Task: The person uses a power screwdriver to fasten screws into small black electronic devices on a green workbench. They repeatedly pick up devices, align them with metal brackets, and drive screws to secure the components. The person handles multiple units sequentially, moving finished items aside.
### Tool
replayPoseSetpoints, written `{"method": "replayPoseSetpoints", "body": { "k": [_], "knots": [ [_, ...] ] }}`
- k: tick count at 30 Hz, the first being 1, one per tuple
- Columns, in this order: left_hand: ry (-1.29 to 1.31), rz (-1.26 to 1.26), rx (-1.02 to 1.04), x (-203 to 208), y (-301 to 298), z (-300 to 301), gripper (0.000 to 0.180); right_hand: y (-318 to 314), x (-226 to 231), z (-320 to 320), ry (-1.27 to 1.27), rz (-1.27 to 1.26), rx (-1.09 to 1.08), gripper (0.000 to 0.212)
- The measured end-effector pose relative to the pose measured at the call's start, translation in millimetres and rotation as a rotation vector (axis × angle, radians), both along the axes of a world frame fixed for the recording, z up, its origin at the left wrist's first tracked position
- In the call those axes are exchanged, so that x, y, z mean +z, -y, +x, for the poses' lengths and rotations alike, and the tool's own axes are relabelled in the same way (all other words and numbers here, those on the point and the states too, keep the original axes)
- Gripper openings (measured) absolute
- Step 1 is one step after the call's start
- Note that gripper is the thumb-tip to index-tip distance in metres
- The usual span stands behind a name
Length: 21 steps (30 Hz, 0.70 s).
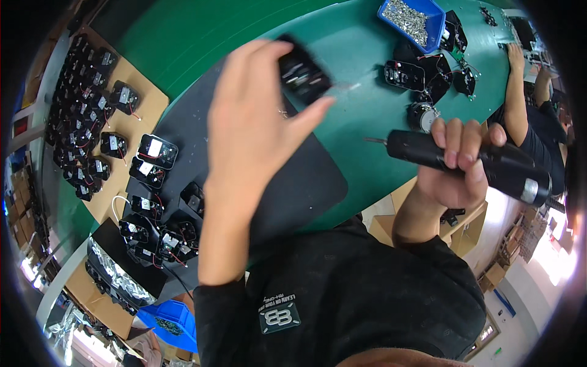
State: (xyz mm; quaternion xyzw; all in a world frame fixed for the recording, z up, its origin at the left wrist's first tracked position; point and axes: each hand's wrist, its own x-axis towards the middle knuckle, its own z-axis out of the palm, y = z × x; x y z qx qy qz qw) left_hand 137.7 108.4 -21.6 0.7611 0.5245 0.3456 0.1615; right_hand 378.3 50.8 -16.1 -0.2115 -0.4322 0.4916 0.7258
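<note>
My left hand (252, 116) is raised over the dark mat, smeared by motion, its fingers and thumb around a black plastic housing (304, 72). What lies inside the housing is too blurred to make out. On the other side, my right hand (460, 153) wraps round a black electric screwdriver (419, 150). Its thin bit points left, toward the middle of the bench and apart from the housing. Just behind the screwdriver stands a round silver-and-black part (424, 116). Several open black housings with wires (405, 76) lie beyond it.
A blue bin of small metal parts (441, 30) stands at the far right. Rows of black housings (92, 116) fill a wooden board at the left. More sit on the dark mat (306, 177). A blue bin (183, 318) is at lower left. A co-worker's arm (517, 92) reaches in at right.
</note>
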Motion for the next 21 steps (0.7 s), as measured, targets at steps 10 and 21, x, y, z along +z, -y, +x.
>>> {"method": "replayPoseSetpoints", "body": {
  "k": [10,21],
  "knots": [
    [-0.229,-0.297,0.167,-13.8,89.2,-95.7,0.073,-65.0,-24.8,-116.6,-0.034,0.08,-0.034,0.048],
    [-0.23,-0.447,0.146,-0.1,98.3,-115.9,0.08,-84.7,-40.3,-134.5,0.099,-0.012,-0.066,0.044]
  ]
}}
